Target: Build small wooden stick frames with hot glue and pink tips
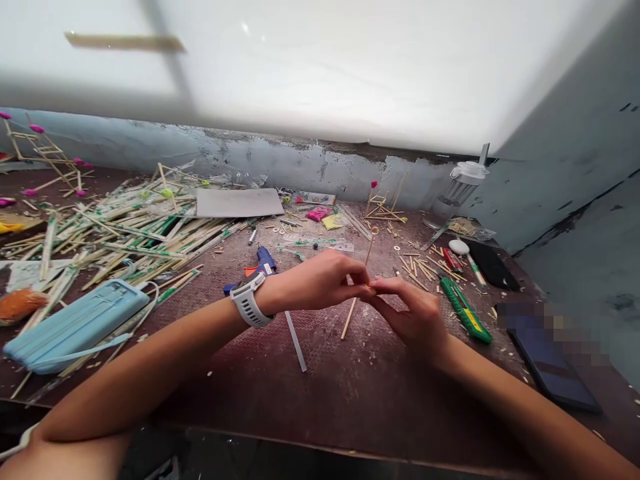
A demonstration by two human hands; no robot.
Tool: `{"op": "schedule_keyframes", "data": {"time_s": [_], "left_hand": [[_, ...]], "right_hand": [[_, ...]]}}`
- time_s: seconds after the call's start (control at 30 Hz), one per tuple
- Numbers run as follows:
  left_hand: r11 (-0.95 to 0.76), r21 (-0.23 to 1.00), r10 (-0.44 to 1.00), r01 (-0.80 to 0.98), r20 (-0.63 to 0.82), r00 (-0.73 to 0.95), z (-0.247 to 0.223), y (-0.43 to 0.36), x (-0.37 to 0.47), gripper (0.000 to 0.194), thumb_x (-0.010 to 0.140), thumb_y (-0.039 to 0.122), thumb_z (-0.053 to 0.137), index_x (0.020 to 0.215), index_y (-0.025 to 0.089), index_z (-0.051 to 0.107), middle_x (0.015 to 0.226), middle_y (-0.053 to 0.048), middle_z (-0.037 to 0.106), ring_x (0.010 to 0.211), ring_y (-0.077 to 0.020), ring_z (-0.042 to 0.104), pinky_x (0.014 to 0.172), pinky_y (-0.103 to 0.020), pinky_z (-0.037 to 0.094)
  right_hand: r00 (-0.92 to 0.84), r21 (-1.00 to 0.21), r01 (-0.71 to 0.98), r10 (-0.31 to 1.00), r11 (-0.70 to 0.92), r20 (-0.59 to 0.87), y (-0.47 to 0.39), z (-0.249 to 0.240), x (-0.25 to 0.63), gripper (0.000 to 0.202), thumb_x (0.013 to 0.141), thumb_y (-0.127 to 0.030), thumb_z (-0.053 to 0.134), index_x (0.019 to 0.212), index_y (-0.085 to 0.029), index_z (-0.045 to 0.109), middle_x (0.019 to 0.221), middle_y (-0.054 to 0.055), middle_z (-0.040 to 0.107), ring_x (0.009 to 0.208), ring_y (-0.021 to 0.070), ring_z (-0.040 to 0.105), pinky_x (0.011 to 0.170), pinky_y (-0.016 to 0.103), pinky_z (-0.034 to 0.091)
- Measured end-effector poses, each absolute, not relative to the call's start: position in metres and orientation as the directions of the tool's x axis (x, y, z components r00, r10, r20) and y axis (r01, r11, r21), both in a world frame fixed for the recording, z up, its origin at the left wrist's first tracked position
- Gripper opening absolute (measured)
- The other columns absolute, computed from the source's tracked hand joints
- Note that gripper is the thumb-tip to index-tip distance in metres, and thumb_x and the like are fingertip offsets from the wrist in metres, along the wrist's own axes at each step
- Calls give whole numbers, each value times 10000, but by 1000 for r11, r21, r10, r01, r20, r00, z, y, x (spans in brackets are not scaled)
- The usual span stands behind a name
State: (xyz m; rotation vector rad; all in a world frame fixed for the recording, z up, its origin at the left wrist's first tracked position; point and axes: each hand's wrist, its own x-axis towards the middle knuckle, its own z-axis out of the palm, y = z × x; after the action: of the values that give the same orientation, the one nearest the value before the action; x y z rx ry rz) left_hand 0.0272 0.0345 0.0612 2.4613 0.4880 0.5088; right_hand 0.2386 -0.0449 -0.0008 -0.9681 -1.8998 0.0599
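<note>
My left hand, a white watch on its wrist, is closed in a pinch around a thin wooden stick. The stick slants upward past the fingers and has a small pale ring-like piece near its top end. Fingertips of my right hand meet those of the left and are pinched together. A tiny orange bit shows where they touch; what the right fingers hold is mostly hidden. Behind my left wrist lies a blue glue gun, with a translucent glue stick sticking out toward me.
A heap of sticks and a light-blue case lie left. Stick frames with pink blobs stand behind them. On the right are a green cutter knife, a phone, short stick pieces and a clear bottle.
</note>
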Motion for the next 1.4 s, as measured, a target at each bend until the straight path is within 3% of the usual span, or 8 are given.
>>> {"op": "schedule_keyframes", "data": {"time_s": [0.13,0.5,0.7,0.9,1.03,1.2,1.27,1.4], "left_hand": [[-760,617,431,203,245,869,58,33,29,88,977,162,692,974,143,778,842,-44,800,698,-112,693,666,-233,476],[-748,629,433,212,219,874,52,31,29,94,990,175,668,1027,136,745,867,-50,784,732,-126,686,669,-244,488],[-742,615,445,267,155,882,45,33,33,310,1065,351,578,894,128,710,728,-21,699,609,-104,578,594,-240,408],[-783,569,415,251,177,893,44,38,32,488,1035,531,591,733,154,662,585,27,569,504,-80,412,524,-254,295],[-788,457,565,413,268,781,64,58,14,500,1017,518,619,667,162,620,540,34,519,504,-85,364,534,-265,266],[-579,401,815,710,270,512,85,114,-7,256,1031,374,595,1007,138,691,834,-74,744,692,-152,628,652,-269,408],[-500,241,866,832,177,468,82,140,-4,264,1043,334,562,1139,118,680,1034,-136,767,863,-206,684,727,-290,449],[-502,159,864,850,43,502,59,185,17,250,1007,203,612,1223,94,677,1227,-181,734,1088,-246,691,914,-305,506]], "right_hand": [[-249,-365,570,578,736,777,-49,-5,236,221,946,-147,741,1130,-270,734,951,26,828,829,206,809,741,314,671],[-228,-341,617,576,709,785,-51,-17,238,312,962,-85,667,1230,-244,658,982,58,772,868,198,775,775,312,655],[-295,-316,594,566,739,769,-52,-20,240,410,971,-97,654,1339,-278,666,1028,67,766,903,217,775,783,324,652],[-243,-320,628,569,710,786,-49,-18,246,305,975,-110,649,1212,-283,730,955,52,741,830,200,752,717,307,633],[-166,-292,744,590,601,790,-34,-15,267,181,1005,-164,619,1134,-255,707,1027,79,769,941,230,764,836,371,638],[-67,-340,848,717,408,694,-12,-22,298,162,1029,-283,575,1125,-209,682,987,103,814,843,284,802,724,394,633],[-48,-339,869,743,361,668,-7,-27,305,197,1019,-305,577,1153,-205,682,982,106,824,837,304,811,690,394,628],[-114,-302,866,746,398,656,-2,-33,310,239,1012,-292,568,1201,-228,700,1085,101,829,931,297,817,787,407,644]]}}
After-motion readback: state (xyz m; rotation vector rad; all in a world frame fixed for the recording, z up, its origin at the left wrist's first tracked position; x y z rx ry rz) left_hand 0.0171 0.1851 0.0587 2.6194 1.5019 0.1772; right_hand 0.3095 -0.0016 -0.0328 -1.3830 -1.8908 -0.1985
